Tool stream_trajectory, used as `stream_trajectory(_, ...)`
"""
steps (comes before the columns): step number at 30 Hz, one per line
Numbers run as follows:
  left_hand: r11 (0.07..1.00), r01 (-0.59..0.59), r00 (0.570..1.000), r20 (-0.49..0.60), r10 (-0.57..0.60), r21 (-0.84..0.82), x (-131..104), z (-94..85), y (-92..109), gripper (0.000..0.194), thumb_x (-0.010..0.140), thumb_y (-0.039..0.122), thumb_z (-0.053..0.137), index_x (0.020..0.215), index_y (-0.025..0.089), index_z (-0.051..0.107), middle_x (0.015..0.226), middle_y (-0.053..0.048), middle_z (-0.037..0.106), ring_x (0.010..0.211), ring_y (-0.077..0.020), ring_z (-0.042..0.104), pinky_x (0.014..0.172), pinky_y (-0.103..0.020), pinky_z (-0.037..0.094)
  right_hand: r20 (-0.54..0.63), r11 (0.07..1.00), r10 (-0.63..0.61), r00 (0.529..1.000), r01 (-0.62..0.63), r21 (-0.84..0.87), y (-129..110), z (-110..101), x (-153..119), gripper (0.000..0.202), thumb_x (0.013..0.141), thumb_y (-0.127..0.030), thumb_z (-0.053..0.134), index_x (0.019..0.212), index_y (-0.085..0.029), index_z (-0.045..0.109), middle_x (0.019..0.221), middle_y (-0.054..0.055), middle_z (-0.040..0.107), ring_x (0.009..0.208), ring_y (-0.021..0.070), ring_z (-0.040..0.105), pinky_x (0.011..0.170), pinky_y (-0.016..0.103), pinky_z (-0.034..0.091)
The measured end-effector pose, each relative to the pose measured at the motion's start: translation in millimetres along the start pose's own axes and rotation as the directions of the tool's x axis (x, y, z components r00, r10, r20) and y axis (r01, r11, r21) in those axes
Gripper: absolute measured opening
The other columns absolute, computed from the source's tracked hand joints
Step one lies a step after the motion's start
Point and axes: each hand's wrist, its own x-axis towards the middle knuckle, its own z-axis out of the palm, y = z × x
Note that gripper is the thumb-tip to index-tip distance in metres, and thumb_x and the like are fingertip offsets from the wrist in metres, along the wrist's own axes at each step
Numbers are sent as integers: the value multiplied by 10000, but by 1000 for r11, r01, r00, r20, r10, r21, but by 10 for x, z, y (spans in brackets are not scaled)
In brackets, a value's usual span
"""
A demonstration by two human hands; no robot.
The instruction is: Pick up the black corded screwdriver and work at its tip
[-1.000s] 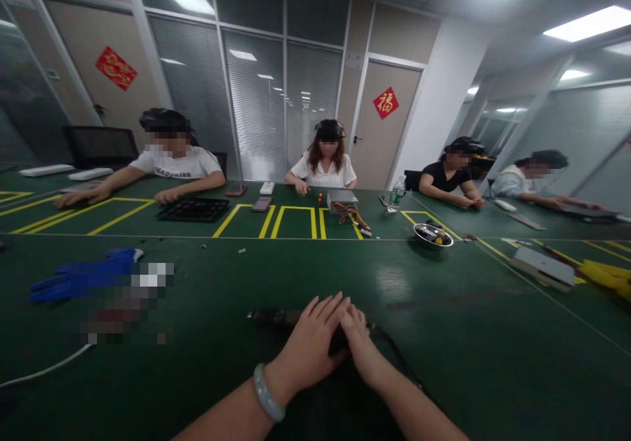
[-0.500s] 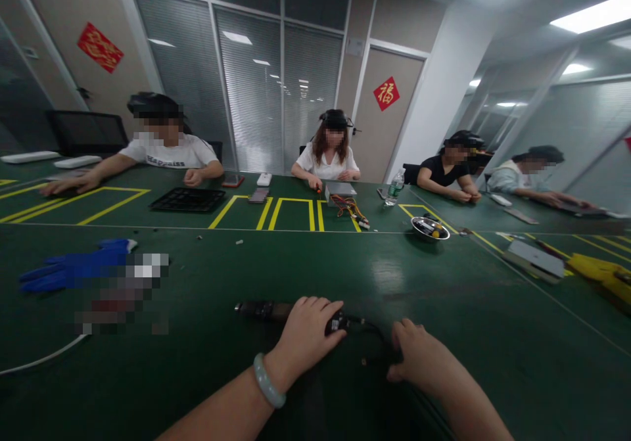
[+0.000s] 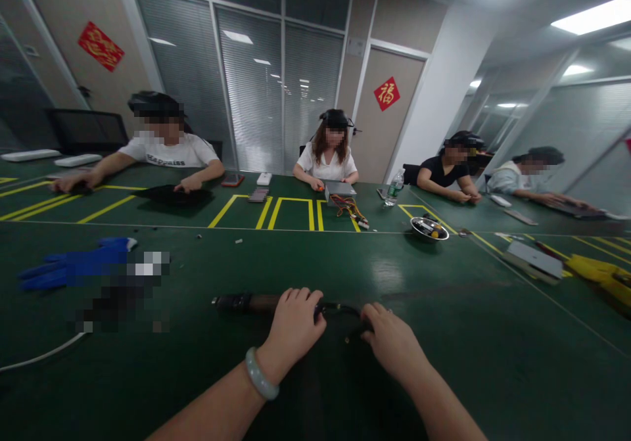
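Note:
A black, stick-shaped electric screwdriver [image 3: 261, 303] lies on the green table in front of me, its bit end pointing left. My left hand [image 3: 297, 319], with a pale bangle at the wrist, is closed over its rear part from above. Out of that end runs a black cable [image 3: 345, 309] toward the right. My right hand [image 3: 387, 336] is closed round the cable, its fingers bent and partly hiding it. Near the right fingertips a small cable end [image 3: 347, 340] shows on the table.
Blue gloves [image 3: 79, 262] and a blurred-out item with a white cord [image 3: 44, 357] lie at left. A metal bowl [image 3: 428, 237] of small parts stands right of centre. Across the table, several co-workers sit with a black tray [image 3: 172, 195], a grey box [image 3: 340, 190] with wires and a bottle [image 3: 394, 188].
My left hand and the screwdriver have shifted left. My right hand has moved left and up, onto the cable. At far left, a co-worker's hand has come onto the black tray, which has shifted left.

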Motion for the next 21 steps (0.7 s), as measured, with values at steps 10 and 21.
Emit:
stream_trajectory(10, 993, -118, 992, -42, 118, -10, -21, 67, -50, 430, 863, 225, 538, 1290, 270, 525, 1329, -43, 540, 1248, -234, 468, 1130, -482, 243, -114, 999, -42, 993, 46, 30, -92, 124, 75, 75, 864, -205, 533, 882, -212, 605, 1000, 48, 575, 957, 220, 568, 877, 341, 408)
stream_trajectory(21, 995, -97, 994, 42, 98, -37, 3, -9, 21, 164, 892, 249, 553, 1045, 268, 609, 1058, -4, 635, 999, -208, 565, 895, -371, 401, -30, 977, 110, 993, -103, 187, -251, 193, 54, 125, 948, -233, 404, 958, -205, 525, 836, 42, 655, 766, 189, 623, 655, 276, 370)
